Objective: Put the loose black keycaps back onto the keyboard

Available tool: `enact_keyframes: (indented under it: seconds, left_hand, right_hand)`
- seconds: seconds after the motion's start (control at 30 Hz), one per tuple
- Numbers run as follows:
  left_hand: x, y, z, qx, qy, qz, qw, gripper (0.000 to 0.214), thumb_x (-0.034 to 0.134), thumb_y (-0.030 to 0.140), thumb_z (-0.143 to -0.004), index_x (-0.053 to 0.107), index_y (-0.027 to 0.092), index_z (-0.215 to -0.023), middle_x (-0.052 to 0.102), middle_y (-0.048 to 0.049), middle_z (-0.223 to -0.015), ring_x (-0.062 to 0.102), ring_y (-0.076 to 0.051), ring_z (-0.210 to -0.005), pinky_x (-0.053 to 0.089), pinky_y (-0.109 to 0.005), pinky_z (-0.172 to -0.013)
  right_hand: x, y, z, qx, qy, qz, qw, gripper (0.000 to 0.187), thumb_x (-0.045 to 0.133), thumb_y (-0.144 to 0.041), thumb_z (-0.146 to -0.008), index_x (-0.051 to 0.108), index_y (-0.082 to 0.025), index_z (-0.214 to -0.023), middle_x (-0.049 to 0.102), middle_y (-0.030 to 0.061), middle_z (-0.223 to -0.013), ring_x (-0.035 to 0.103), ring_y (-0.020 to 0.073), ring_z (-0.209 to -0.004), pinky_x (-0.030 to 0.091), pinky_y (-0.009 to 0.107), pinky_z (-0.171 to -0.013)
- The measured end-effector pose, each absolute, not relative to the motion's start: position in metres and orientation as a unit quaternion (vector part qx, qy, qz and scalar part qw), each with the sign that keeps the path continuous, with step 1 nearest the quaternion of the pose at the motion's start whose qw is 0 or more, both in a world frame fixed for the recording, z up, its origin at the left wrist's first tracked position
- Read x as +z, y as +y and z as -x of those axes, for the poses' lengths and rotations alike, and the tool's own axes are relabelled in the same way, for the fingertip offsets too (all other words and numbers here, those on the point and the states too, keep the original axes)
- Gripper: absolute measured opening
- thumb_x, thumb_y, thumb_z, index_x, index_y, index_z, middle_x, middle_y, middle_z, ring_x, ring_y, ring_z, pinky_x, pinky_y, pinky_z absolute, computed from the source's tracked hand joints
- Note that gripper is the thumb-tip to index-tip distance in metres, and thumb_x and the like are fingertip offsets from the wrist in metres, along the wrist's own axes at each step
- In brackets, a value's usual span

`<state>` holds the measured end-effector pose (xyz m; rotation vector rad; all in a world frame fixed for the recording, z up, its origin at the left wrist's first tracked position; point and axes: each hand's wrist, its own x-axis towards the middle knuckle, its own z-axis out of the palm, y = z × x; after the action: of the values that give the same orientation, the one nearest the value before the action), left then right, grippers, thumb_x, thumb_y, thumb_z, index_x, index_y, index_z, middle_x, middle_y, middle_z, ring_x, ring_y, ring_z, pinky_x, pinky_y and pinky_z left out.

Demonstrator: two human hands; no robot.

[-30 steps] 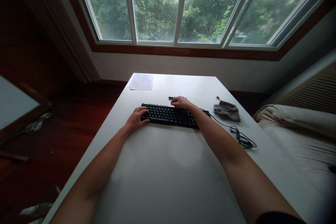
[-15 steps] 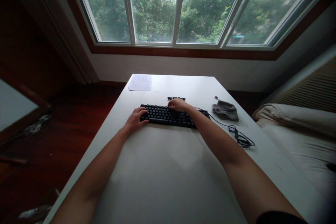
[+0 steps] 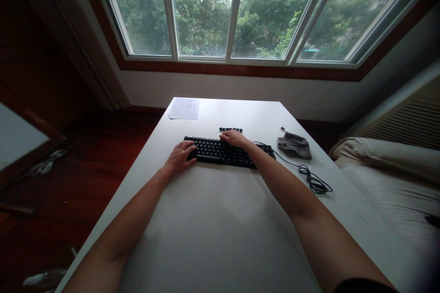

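Observation:
A black keyboard point(image 3: 209, 150) lies on the white table. My left hand point(image 3: 181, 154) grips its left end, with the thumb at the near edge and the fingers over the keys. Over the upper middle of the keyboard is my right hand point(image 3: 234, 138), its fingertips pinched together at the top row. Whatever those fingers hold is too small and hidden to make out. Just behind the keyboard, several small black keycaps point(image 3: 231, 129) are lined up in a row. My right hand and forearm cover part of the keys.
The keyboard's coiled cable point(image 3: 318, 185) lies to the right, near a grey fuzzy pouch point(image 3: 294, 145). A printed sheet of paper point(image 3: 184, 108) rests at the table's far left corner. Beyond the table's right edge is a beige sofa point(image 3: 378, 178); a window point(image 3: 230, 13) is ahead.
My left hand has shifted very slightly inward over the keyboard's left end. The right hand keeps its pinch at the top row, almost unmoved.

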<state>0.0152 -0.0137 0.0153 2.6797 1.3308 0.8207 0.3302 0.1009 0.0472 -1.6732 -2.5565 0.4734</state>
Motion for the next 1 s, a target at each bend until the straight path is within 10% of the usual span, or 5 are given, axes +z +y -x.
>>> enact_keyframes:
  seconds: [0.33, 1.0]
  left_hand:
    - [0.016, -0.021, -0.032, 0.227, 0.393, -0.891, 0.024, 0.057, 0.067, 0.028, -0.089, 0.054, 0.028, -0.144, 0.048, -0.0086, -0.152, 0.042, -0.033, -0.140, 0.030, -0.055, -0.122]
    - [0.014, -0.018, -0.030, 0.224, 0.401, -0.888, 0.026, 0.055, 0.067, 0.029, -0.089, 0.055, 0.030, -0.143, 0.050, -0.0071, -0.151, 0.044, -0.032, -0.139, 0.034, -0.055, -0.120]
  right_hand:
    - [0.031, 0.089, -0.310, 0.116, -0.770, 0.625, 0.053, 0.067, 0.021, -0.056, -0.111, 0.073, -0.014, -0.111, 0.062, 0.0090, -0.117, 0.057, 0.0120, -0.107, 0.039, 0.013, -0.089]
    - [0.023, 0.097, -0.305, 0.097, -0.803, 0.587, 0.019, 0.054, 0.022, -0.044, -0.113, 0.066, -0.014, -0.122, 0.058, 0.0095, -0.124, 0.054, 0.0124, -0.113, 0.038, 0.015, -0.098]
